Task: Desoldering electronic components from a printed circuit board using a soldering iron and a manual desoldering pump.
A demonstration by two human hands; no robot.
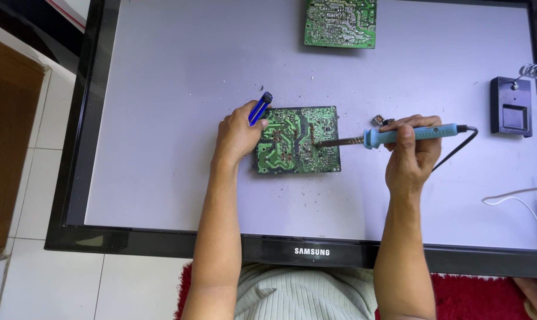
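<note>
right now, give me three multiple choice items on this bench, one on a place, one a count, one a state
1. Where does the soldering iron tip rest?
A. on the near circuit board
B. on the black stand
C. on the floor

2. How many green circuit boards show?
A. one
B. two
C. four

3. What does the left hand hold?
A. nothing
B. a blue tool
C. a cloth

Answers:
1 A, the tip meets the board's middle.
2 B, a far board lies at the top edge.
3 B, fingers wrap the tool; the right hand grips the iron.
</note>
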